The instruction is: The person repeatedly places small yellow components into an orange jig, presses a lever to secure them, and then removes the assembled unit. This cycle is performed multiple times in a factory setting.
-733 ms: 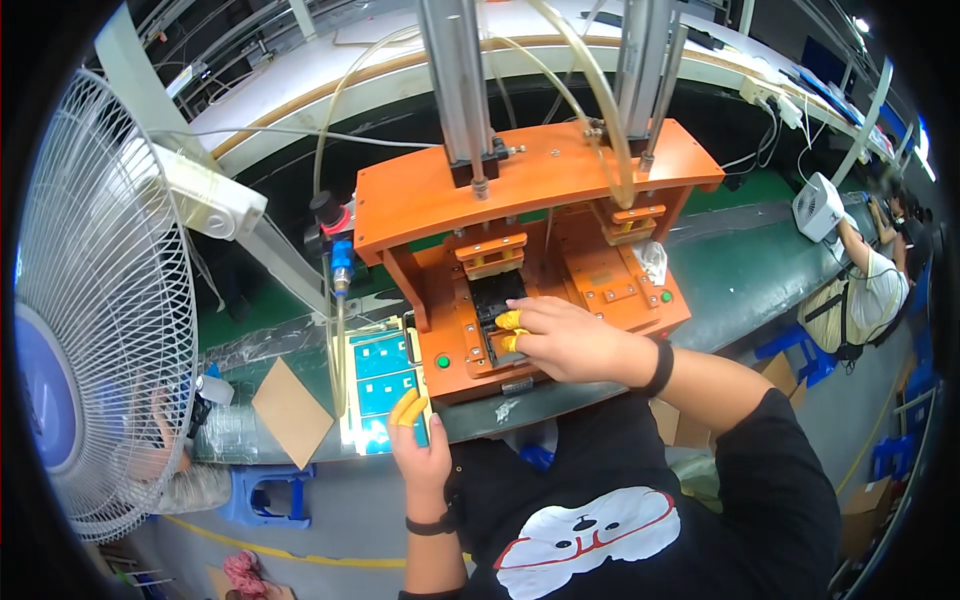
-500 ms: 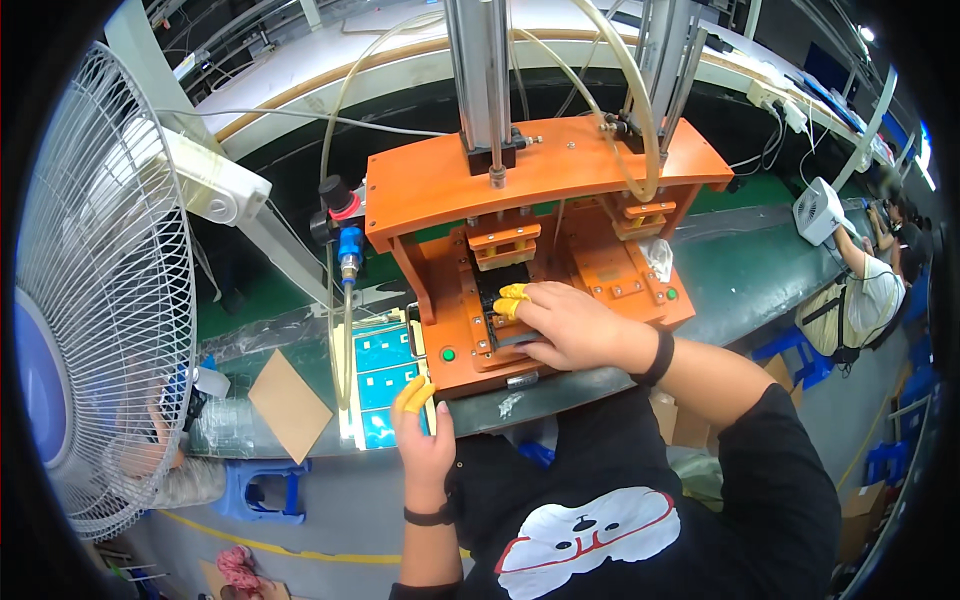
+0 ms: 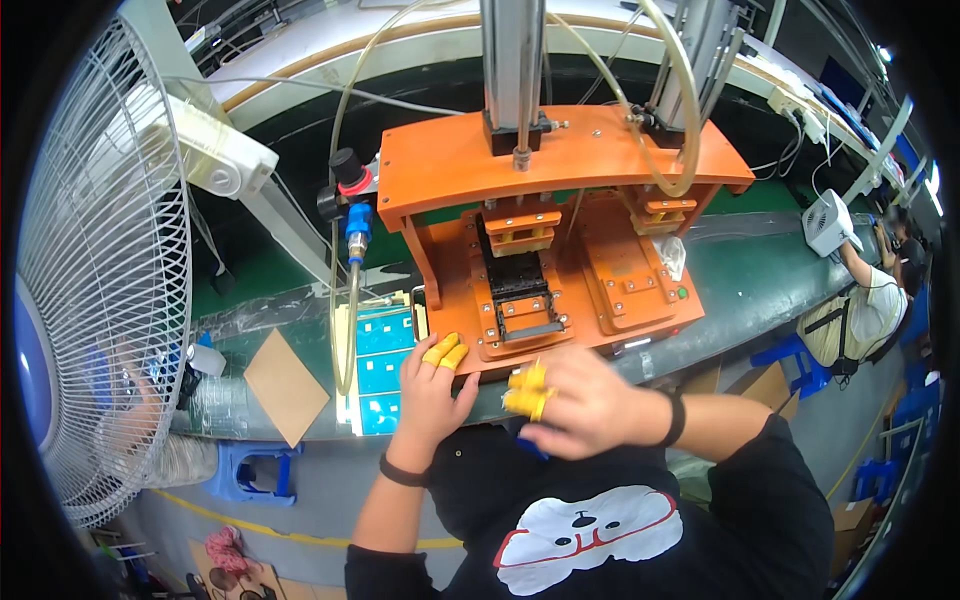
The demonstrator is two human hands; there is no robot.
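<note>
My left hand (image 3: pixel 432 392), with yellow finger cots on two fingers, rests on the front left corner of an orange press (image 3: pixel 560 160). Its fingers are stretched and the thumb is apart; the spot where a green button was seen is under them. My right hand (image 3: pixel 585 405), also in yellow finger cots, is in front of the press, away from the fixture. Motion blurs its fingers, so I cannot tell whether they hold anything. A black frame-like part (image 3: pixel 518 285) lies in the left fixture, below a raised orange press head (image 3: pixel 522 225).
Blue sheets with small white pieces (image 3: pixel 385 372) lie left of the press. A brown cardboard piece (image 3: pixel 287 385) is farther left, near a large fan (image 3: pixel 120 280). An air hose (image 3: pixel 345 330) loops beside the press. A person (image 3: pixel 865 300) sits at the far right.
My right hand has pulled back from the left fixture toward my body, uncovering the black part. My left hand has moved up and right, from beside the blue sheets onto the press corner.
</note>
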